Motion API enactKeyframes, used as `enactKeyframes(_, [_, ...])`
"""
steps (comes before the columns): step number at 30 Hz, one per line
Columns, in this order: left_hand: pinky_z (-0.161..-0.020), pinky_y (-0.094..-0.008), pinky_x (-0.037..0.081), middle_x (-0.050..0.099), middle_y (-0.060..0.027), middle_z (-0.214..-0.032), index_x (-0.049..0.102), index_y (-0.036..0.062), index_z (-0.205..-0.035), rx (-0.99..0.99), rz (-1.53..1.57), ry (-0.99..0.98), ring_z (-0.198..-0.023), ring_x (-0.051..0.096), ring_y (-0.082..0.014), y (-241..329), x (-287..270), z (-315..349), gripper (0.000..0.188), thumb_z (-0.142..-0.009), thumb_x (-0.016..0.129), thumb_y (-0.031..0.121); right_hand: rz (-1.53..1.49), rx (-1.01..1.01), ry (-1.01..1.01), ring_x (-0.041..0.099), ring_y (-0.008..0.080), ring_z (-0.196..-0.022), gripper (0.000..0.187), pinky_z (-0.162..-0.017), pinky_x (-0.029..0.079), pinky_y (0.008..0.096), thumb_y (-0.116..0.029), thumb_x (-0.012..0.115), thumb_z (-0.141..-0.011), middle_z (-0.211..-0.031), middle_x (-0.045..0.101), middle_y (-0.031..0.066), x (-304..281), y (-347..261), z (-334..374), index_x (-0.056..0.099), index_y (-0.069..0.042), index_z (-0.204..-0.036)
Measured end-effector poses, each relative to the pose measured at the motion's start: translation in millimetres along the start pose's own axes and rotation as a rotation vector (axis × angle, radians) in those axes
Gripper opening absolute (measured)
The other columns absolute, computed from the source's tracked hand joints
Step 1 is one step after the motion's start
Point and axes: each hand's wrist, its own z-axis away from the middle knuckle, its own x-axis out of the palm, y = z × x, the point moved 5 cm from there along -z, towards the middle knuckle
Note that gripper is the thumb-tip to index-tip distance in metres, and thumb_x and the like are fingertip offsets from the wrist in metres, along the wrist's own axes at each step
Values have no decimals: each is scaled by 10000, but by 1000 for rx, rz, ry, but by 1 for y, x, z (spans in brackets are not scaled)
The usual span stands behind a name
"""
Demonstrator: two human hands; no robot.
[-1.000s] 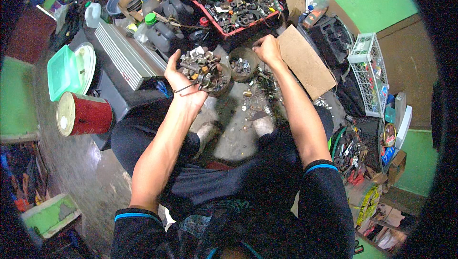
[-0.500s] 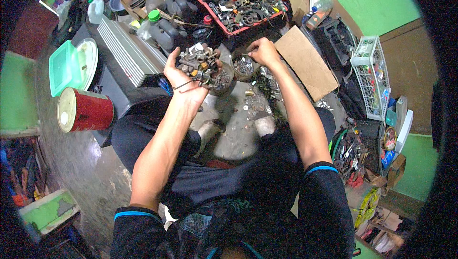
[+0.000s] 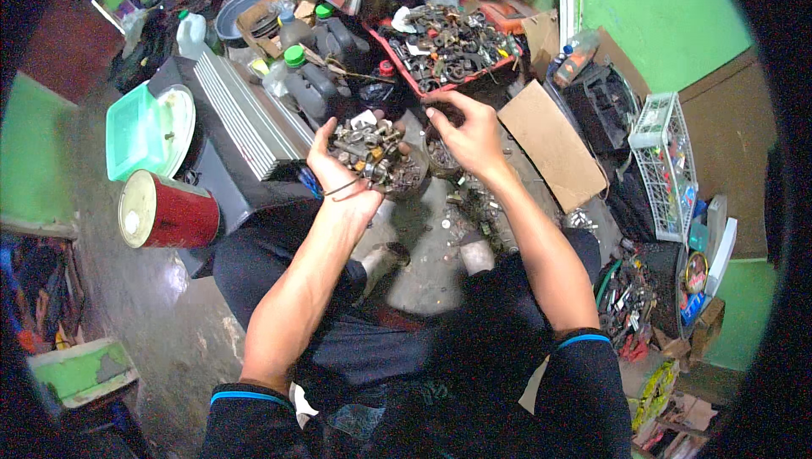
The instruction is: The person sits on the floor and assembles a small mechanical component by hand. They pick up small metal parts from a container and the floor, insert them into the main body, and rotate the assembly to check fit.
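Note:
My left hand [image 3: 342, 186] is palm up and cupped around a heap of mixed nuts and bolts [image 3: 370, 148]; a thin bent metal rod crosses its wrist side. Just beyond its fingers is a round container of small metal parts [image 3: 410, 173], partly covered by the heap. My right hand [image 3: 468, 136] is raised, thumb and forefinger curled nearly together; whatever may be between their tips is too small to make out. Under that hand, a second round container [image 3: 440, 161] is mostly hidden. Loose metal pieces [image 3: 478, 205] lie scattered on the floor nearby.
A red tray [image 3: 448, 82] piled with hardware stands at the back. Dark jugs with green caps [image 3: 309, 87] and grey ribbed panels [image 3: 249, 116] are on the left, near a red tin [image 3: 173, 209]. On the right are a cardboard sheet [image 3: 550, 146] and a white wire basket [image 3: 664, 163].
My right hand has lifted from over the second container and moved left and farther away. The left hand still holds the heap. The whole view has shifted slightly.

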Motion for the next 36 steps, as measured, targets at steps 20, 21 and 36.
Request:
enactKeyframes(20, [-719, -437, 531, 677, -186, -866, 636, -31, -998, 2, -35, 37, -786, 646, -337, -17, -3, 1, 523, -867, 423, 429, 22, -298, 210, 618, 280, -805, 62, -750, 490, 358, -65, 673, -759, -831, 647, 115, -26, -63, 25, 681, -28, -808])
enactKeyframes(21, [-713, -443, 531, 675, -191, -864, 634, -31, -997, 16, -32, 38, -786, 647, -345, -15, -5, 0, 525, -868, 418, 430, 4, -276, 213, 615, 289, -822, 66, -755, 490, 357, -60, 667, -768, -843, 645, 120, -30, -57, 20, 680, -31, -827])
enactKeyframes(36, [-740, -449, 543, 675, -170, -887, 602, -56, -1094, 33, -57, -88, -821, 654, -330, -1, 12, 7, 577, -882, 392, 438, 53, -232, -15, 589, 252, -976, 259, -889, 442, 347, -118, 703, -794, -1019, 655, 114, -6, -44, 10, 690, -47, -1044])
